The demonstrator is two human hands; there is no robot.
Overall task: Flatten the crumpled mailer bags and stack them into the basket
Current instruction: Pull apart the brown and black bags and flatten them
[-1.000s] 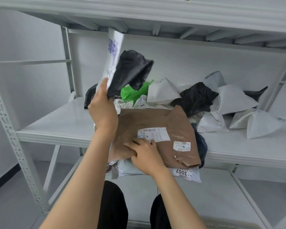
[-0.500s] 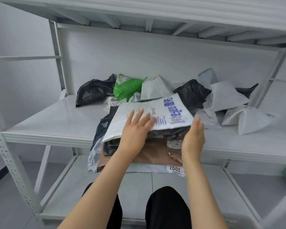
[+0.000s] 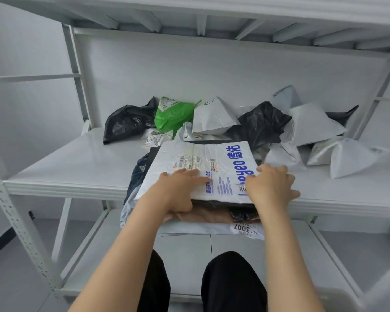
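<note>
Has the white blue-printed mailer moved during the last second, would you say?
Yes: the mailer came down from above the green bag onto the stack on the shelf.

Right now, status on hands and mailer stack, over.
Left hand, right hand pressing flat on white mailer. Mailer tops flattened stack. Crumpled bags behind, clear of hands.

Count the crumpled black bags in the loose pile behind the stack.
3: left black bag beside the green bag; middle black bag; right black bag, only a tip showing behind the white bags. Others may be buried.
</note>
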